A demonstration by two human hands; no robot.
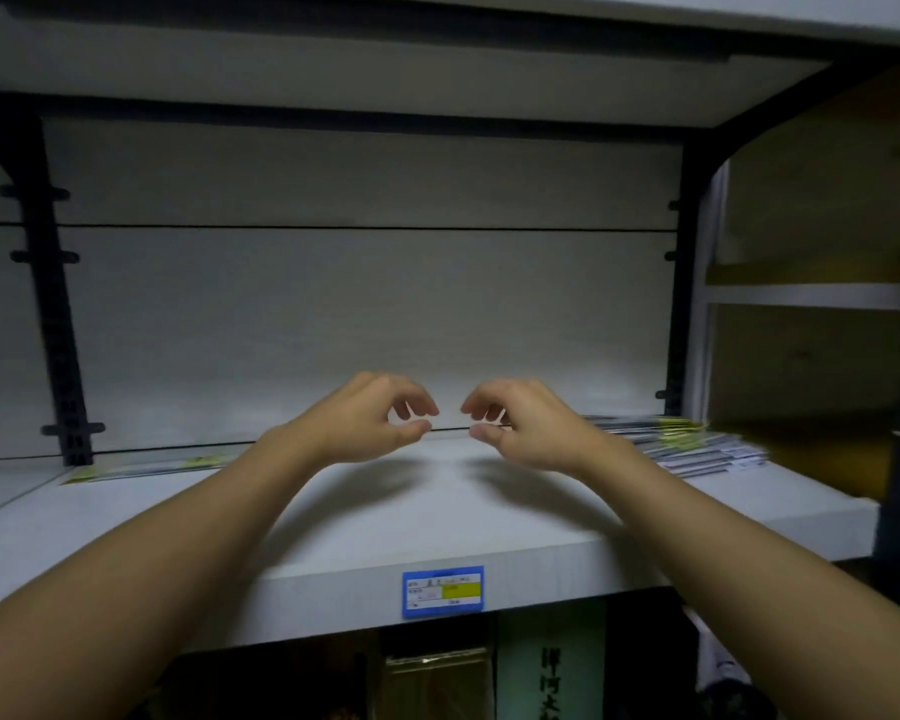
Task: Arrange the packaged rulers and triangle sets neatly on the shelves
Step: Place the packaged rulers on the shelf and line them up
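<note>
Shelf (437, 517), left rear edge: flat ruler packs (141, 466), long axis along the back. Centre: left hand (370, 418) and right hand (520, 423), loosely curled, holding nothing. Right rear corner: stacked packs (692, 444), just beside the right hand.

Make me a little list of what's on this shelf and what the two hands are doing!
left hand: above the shelf, fingers loosely curled, holding nothing
right hand: the same, facing the left hand
shelf: white, bare in the middle
left packages: flat near the back wall
right packages: flat, fanned stack
price tag: blue and yellow, on the shelf's front edge
</note>
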